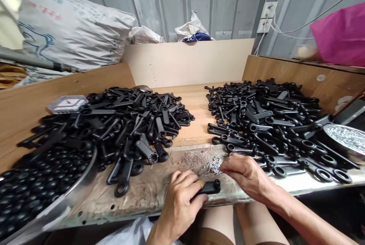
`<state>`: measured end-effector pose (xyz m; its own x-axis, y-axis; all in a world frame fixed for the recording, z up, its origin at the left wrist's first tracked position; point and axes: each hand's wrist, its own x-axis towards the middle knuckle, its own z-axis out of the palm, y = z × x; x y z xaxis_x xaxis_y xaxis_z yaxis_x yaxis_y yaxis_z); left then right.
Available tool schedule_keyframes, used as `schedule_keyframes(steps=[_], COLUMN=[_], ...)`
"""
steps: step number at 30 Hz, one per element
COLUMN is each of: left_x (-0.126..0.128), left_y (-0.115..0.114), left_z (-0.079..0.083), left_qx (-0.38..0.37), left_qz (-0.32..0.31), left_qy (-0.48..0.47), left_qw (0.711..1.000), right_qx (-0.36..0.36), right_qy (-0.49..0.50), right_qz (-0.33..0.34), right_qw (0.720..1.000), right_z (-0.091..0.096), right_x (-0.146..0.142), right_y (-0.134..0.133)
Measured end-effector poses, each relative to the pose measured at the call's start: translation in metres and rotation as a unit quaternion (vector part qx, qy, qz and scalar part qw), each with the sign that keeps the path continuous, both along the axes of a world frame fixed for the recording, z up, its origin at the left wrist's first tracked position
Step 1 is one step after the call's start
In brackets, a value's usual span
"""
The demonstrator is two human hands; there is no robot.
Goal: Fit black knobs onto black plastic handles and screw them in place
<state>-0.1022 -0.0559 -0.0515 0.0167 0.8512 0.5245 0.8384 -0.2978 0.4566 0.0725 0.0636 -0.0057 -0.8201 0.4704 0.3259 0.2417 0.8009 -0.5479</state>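
My left hand (184,199) is closed around one end of a black plastic arm (210,187) lying on the front of the bench. The arm's far end, with a small round knob standing up, sticks out to the right of my fingers. My right hand (242,172) is at the right edge of a small heap of short silvery pins (213,165), its fingertips pinched together and pointing down-left. Whether a pin is between those fingertips is hidden. The heap lies just beyond the held arm.
Piles of black plastic arms with ring ends lie left (137,119) and right (262,123). A metal basin (68,195) of black round caps stands front left, a bowl of silvery pins (346,136) at far right. Wooden boards (188,62) wall the bench; a clear plastic box (67,104) sits left.
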Motion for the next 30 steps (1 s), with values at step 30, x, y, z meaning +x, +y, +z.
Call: schedule_keyframes(steps=[30], left_x=[-0.001], left_y=[-0.002], left_z=[-0.007], left_qx=[0.021], left_qz=[-0.005], left_qy=[-0.027], left_qw=[0.999], right_qx=[0.175], right_qy=[-0.054], right_qz=[0.072], right_qw=[0.980], right_z=[0.008], right_x=[-0.009], right_y=[-0.018])
